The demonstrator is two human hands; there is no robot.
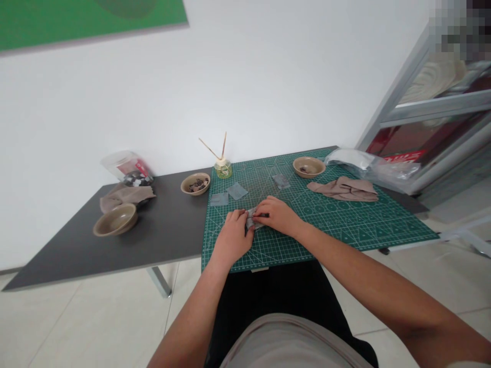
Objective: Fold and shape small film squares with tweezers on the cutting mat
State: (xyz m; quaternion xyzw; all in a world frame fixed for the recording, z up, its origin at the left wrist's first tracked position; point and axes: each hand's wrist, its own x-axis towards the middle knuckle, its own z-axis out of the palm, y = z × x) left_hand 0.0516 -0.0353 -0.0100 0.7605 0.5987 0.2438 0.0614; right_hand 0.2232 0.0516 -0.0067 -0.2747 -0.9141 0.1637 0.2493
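Note:
On the green cutting mat (318, 230), a small clear plastic bag (250, 222) lies between my two hands. My left hand (233, 235) presses and pinches its left side, thumb near the lower edge. Over the bag's right side, my right hand (280, 215) is closed, with a small dark piece (264, 215) showing at its fingers; its exact kind is hard to make out. Beyond my hands lie flat clear bags (238, 191), (219, 199) and another small bag (281, 181). One bowl (184, 187) holds several dark pieces.
A bowl (309, 174) with a few dark bits stands near a brown cloth (345, 189) and plastic packaging (368, 163). A reed diffuser (223, 167) stands by the wall. At left are another bowl (115, 222), a cloth (126, 196) and a plastic container (126, 166).

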